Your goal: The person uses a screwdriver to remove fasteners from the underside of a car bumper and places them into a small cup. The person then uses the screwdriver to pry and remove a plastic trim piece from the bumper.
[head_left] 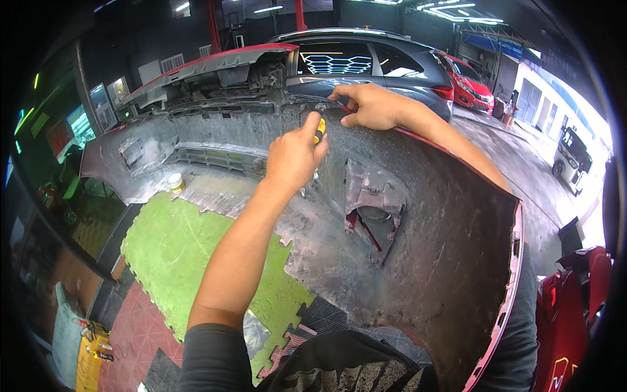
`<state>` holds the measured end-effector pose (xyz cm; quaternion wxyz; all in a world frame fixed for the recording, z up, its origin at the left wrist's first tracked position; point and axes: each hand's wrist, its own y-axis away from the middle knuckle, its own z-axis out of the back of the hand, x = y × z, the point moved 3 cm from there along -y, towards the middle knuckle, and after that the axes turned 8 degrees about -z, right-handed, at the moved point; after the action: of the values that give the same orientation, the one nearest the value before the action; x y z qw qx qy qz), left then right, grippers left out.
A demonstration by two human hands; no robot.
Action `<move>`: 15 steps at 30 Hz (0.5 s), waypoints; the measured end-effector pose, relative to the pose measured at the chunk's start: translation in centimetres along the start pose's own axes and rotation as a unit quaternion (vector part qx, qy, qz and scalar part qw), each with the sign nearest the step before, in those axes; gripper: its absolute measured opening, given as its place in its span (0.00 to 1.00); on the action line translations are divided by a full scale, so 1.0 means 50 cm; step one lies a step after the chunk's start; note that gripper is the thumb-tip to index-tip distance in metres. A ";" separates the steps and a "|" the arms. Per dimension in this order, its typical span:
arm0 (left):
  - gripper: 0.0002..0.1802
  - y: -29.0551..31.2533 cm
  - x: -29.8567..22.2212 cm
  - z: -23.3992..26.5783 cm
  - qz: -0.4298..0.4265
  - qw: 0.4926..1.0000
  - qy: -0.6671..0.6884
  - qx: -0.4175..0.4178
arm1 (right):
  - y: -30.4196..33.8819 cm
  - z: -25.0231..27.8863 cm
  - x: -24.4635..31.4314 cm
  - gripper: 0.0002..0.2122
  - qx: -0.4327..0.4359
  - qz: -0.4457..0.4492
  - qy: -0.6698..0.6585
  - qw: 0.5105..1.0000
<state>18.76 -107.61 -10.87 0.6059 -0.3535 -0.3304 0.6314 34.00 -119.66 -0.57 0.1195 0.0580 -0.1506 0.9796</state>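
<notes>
The dark inner side of a car bumper (444, 242) spreads in front of me, its scuffed shell curving from far left to near right. My left hand (294, 157) is closed around a yellow-and-black handled tool (319, 130) near the bumper's upper edge. Most of the tool is hidden by the fingers, so its working end cannot be made out. Just right of it, my right hand (372, 106) reaches over the rim, fingers curled on the bumper's top edge. Below the hands is a lamp opening with a bracket (373, 202).
A small white-and-yellow tub (176, 183) stands inside the bumper at left. Green matting (176, 242) lies below. A dark grey car (353, 65) stands behind, a red car (467, 81) farther right. Red body parts (568, 320) are at lower right, a yellow box (93, 356) at lower left.
</notes>
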 end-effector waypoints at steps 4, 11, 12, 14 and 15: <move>0.20 -0.016 0.017 0.026 0.017 0.999 0.043 0.021 | 0.007 -0.002 0.004 0.30 -0.016 0.019 0.028 0.999; 0.23 -0.009 0.043 -0.012 0.160 0.970 0.166 -0.073 | -0.040 0.001 0.009 0.28 0.045 0.068 0.035 0.996; 0.24 -0.014 0.047 -0.025 0.168 0.961 0.193 -0.108 | -0.053 0.002 0.002 0.27 0.056 0.076 0.043 0.995; 0.25 -0.014 0.058 -0.051 0.226 0.925 0.273 -0.140 | -0.076 0.000 -0.004 0.22 0.050 0.130 0.071 0.988; 0.26 -0.021 0.042 -0.063 0.274 0.892 0.334 -0.136 | -0.077 0.001 -0.007 0.20 0.060 0.132 0.091 0.985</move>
<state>21.95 -105.50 -11.76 0.4299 -0.6987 -0.0813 0.5661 35.34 -116.19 0.53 -0.0019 -0.0443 -0.0868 0.9952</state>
